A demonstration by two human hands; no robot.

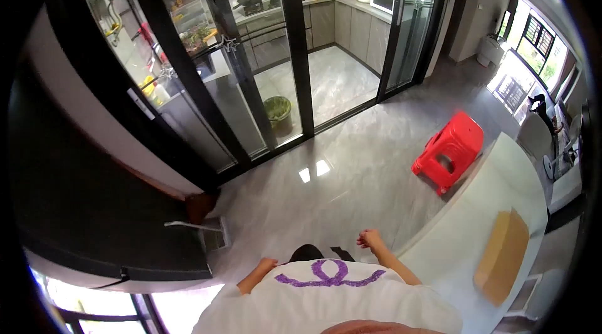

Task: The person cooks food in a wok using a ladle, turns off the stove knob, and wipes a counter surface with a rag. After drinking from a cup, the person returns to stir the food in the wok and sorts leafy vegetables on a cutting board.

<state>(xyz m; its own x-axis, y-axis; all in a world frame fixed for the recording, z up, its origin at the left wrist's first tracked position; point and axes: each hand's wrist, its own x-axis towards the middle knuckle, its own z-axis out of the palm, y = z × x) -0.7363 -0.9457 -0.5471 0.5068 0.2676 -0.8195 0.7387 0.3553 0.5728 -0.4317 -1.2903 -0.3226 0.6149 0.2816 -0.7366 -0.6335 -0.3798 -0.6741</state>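
The red plastic stool (453, 146) is resting on the grey floor (351, 177) ahead of both hands and toward the right, so the right hand (369, 239) is being the nearer one. Its longer extent is running away from that hand, slanting outward to the right; whether it is standing or lying, I cannot tell surely. A stretch of floor is separating it from the fingers, and neither hand is touching it.

The right hand is reaching forward in the air, with its fingers half bent, not clenched, and it is seemingly holding nothing. The left hand (268, 265) is hanging beside the white shirt (326, 302), lower and nearer to the body; its fingers are mostly hiding, so I cannot tell if it is grasping something.

To the right of the right hand, the white table (467, 227) is curving forward, near but apart, and the cardboard box (503, 255) is lying on it, farther to the right. On the other side, what is looking like a dustpan (216, 240) is resting ahead and left of the left hand.
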